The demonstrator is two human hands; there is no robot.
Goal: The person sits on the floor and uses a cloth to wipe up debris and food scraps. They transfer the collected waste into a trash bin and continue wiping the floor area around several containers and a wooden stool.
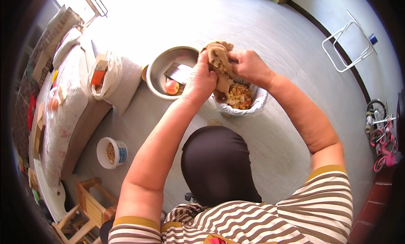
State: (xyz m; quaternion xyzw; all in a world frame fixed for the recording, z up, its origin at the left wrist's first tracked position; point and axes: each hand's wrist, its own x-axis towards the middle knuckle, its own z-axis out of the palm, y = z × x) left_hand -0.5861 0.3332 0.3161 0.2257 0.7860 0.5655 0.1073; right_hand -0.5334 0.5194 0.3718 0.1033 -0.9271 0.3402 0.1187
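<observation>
Both hands hold a bunched brown cloth [218, 58] in front of me, partly over a lined bin. My left hand [202, 77] grips its left side, and my right hand [251, 66] pinches its right side. Beneath, the bin [258, 104] has a white plastic liner and holds food scraps [240, 96] that look like peelings. To the left of my left hand sits a round metal basin [155, 74]. Inside it lie a cleaver with a broad blade [180, 72] and a reddish-yellow apple [171, 87]. Part of the basin is hidden behind my left hand.
A white bucket [101, 152] with brownish pieces stands on the floor at left, near a wooden chair [91, 206]. Beyond them are a covered couch [68, 117] and a white sack [128, 76]. A folding rack [337, 54] and a pink bicycle [384, 142] are at right.
</observation>
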